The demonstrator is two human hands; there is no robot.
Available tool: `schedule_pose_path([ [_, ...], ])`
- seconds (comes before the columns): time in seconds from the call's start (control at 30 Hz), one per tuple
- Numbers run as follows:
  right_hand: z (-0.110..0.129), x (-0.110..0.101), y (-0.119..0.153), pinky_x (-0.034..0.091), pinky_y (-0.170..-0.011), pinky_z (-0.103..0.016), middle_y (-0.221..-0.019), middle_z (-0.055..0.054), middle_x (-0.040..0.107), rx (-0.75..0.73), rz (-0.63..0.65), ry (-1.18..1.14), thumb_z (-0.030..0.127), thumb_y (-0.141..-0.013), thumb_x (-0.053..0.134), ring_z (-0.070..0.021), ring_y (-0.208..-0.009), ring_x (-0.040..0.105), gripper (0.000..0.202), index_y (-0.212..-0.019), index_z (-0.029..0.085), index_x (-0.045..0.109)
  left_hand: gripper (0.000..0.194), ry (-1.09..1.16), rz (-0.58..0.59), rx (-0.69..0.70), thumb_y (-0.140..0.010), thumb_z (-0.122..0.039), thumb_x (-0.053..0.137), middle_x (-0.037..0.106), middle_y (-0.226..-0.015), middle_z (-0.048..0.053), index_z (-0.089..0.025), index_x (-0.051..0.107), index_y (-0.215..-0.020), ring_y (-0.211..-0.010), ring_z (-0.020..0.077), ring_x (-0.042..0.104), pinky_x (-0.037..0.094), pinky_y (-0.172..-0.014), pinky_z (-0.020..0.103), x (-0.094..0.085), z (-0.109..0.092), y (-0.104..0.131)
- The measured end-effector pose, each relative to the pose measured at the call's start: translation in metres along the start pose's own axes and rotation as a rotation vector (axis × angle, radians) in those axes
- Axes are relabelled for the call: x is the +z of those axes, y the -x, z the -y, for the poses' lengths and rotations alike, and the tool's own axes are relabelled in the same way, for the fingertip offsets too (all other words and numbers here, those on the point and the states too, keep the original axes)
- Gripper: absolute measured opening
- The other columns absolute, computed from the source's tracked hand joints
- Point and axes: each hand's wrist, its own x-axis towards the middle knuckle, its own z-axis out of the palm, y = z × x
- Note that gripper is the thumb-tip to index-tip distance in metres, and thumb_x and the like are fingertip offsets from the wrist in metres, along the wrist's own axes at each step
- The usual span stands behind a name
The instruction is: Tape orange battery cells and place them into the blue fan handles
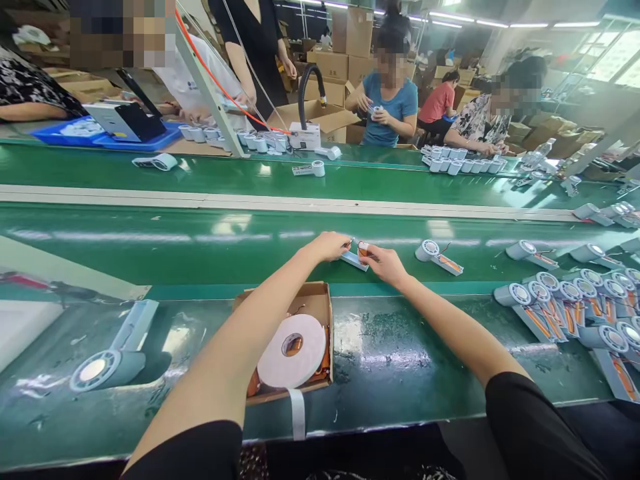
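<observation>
My left hand [334, 247] reaches over the green conveyor belt, its fingers pinched together at a tiny item I cannot make out. Close beside it, my right hand [384, 265] pinches a small white-and-orange piece [363, 249] with a thin wire. Below the fingertips is the pale grey handle of a fan housing [354, 261]; its round head is hidden from me. To the right, another grey fan housing [428, 251] lies on the belt with orange in its open handle. Under my left forearm stands a cardboard box [327, 297] with a white tape roll [310, 343] on orange pieces.
Several fan housings [569, 291] crowd the right side of the bench. A single housing [103, 368] lies at the left front. Beyond a white divider rail [280, 202] runs a second belt [225, 175] with more housings. Several people work across from me.
</observation>
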Motion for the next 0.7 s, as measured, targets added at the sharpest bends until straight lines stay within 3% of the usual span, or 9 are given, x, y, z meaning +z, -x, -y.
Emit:
schedule_pose_path([
  [0.3, 0.028, -0.019, -0.009, 0.053, -0.087, -0.032, -0.115, -0.008, 0.084, 0.038, 0.262, 0.365, 0.027, -0.107, 0.063, -0.0285, -0.103, 0.078, 0.035, -0.141, 0.026, 0.071, 0.029, 0.039, -0.014, -0.064, -0.104, -0.034, 0.051, 0.079, -0.117, 0.011, -0.024, 0.075, -0.117, -0.109, 0.0278, 0.073, 0.052, -0.094, 0.033, 0.002, -0.014, -0.012],
  [0.5, 0.042, -0.016, -0.012, 0.057, -0.091, -0.039, -0.125, -0.015, 0.080, 0.077, 0.386, 0.505, 0.033, -0.112, 0.052, -0.0331, -0.110, 0.078, 0.039, -0.148, 0.027, 0.066, 0.026, 0.092, -0.039, -0.099, -0.101, -0.030, 0.056, 0.080, -0.121, 0.009, -0.024, 0.076, -0.116, -0.116, 0.0280, 0.072, 0.052, -0.097, 0.032, 0.004, -0.017, -0.020],
  [0.7, 0.057, -0.010, -0.020, 0.055, -0.106, -0.046, -0.130, -0.026, 0.075, 0.058, 0.463, 0.560, 0.035, -0.109, 0.058, -0.0379, -0.124, 0.074, 0.037, -0.132, 0.011, 0.075, 0.023, 0.153, -0.077, -0.103, -0.103, -0.023, 0.058, 0.079, -0.127, 0.010, -0.018, 0.076, -0.116, -0.116, 0.0240, 0.073, 0.054, -0.101, 0.033, -0.004, -0.036, -0.009],
])
